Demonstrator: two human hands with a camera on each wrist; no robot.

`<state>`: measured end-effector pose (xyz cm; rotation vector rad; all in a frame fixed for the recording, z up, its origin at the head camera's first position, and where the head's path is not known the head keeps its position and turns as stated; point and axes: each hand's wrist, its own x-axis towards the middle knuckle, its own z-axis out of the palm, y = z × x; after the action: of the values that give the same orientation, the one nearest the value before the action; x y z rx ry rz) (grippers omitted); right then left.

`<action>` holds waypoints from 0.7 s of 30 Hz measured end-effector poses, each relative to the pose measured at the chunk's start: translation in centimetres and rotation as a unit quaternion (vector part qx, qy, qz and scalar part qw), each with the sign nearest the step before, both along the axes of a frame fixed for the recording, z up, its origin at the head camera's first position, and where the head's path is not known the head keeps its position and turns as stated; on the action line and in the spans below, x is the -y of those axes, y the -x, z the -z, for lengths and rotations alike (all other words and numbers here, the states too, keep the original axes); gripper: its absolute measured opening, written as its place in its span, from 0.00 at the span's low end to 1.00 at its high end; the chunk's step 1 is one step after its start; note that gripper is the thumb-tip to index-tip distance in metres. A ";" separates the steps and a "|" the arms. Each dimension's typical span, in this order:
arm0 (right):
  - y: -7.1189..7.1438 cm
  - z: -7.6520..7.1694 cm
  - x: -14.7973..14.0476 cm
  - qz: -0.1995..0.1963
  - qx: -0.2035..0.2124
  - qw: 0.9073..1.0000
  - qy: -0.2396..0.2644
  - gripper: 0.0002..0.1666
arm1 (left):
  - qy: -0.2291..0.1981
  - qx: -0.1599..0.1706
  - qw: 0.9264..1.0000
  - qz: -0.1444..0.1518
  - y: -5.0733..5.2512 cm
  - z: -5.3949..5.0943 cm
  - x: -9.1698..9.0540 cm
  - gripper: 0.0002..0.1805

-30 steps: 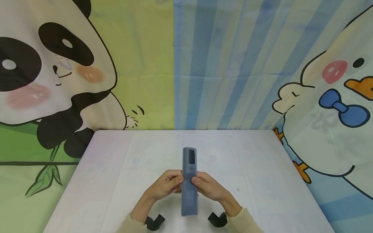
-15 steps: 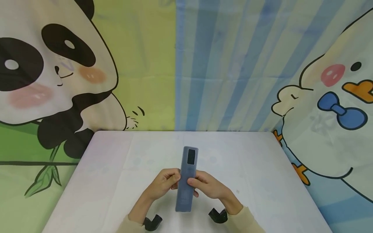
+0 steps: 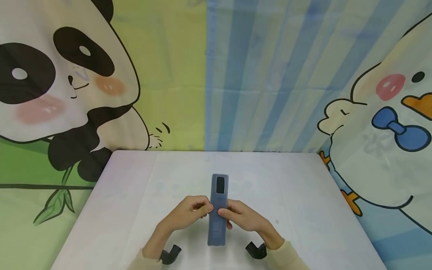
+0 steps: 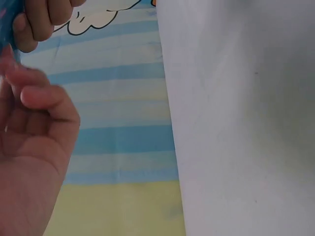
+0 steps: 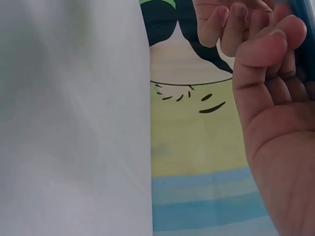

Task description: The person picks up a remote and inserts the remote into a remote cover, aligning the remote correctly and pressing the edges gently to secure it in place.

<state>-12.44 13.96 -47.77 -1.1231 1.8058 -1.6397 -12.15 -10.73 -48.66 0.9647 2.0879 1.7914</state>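
A long, slim blue-grey case (image 3: 217, 227) with a dark rectangular window near its far end is held up over the table in the head view, its long side pointing away from me. My right hand (image 3: 244, 216) grips its right side, thumb on the upper face and fingers behind it. At the left edge, my left hand (image 3: 188, 212) pinches the case with its thumb and curled fingers. Only a strip of the case (image 4: 6, 24) shows at the corner of the left wrist view, and another blue edge of the case (image 5: 306, 34) in the right wrist view.
Beneath the hands lies a white table (image 3: 162, 172). Printed cloth with a panda (image 3: 111, 127) and a white duck (image 3: 364, 168) hangs behind and beside it. A black wrist mount (image 3: 171, 255) sits by the left wrist and another black mount (image 3: 256, 250) by the right.
The case tilted to the right at its far end, then came back nearly straight. Its dark window now faces up more squarely. Both hands have stayed on its sides; the left wrist shifted slightly left.
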 end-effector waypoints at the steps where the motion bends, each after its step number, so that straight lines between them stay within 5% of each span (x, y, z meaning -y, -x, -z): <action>1: 0.0 0.1 0.0 0.005 0.000 1.000 -0.007 0.12 | 0.005 0.002 1.000 -0.013 0.0 0.0 0.0 0.08; 5: 0.2 0.2 0.0 0.015 -0.001 0.999 -0.030 0.14 | 0.014 0.016 0.998 -0.055 -0.1 0.0 -0.3 0.04; 13: 0.4 0.6 0.0 0.060 -0.016 0.996 -0.059 0.13 | 0.034 0.042 0.994 -0.091 0.0 0.0 -0.9 0.11; 21: 0.0 0.6 -0.2 0.165 -0.028 0.986 -0.025 0.10 | 0.003 0.090 0.990 -0.111 0.3 -0.2 -1.0 0.16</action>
<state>-12.49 14.15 -48.33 -0.8901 2.1493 -1.7444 -12.48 -9.70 -48.50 0.5616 2.1526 1.8950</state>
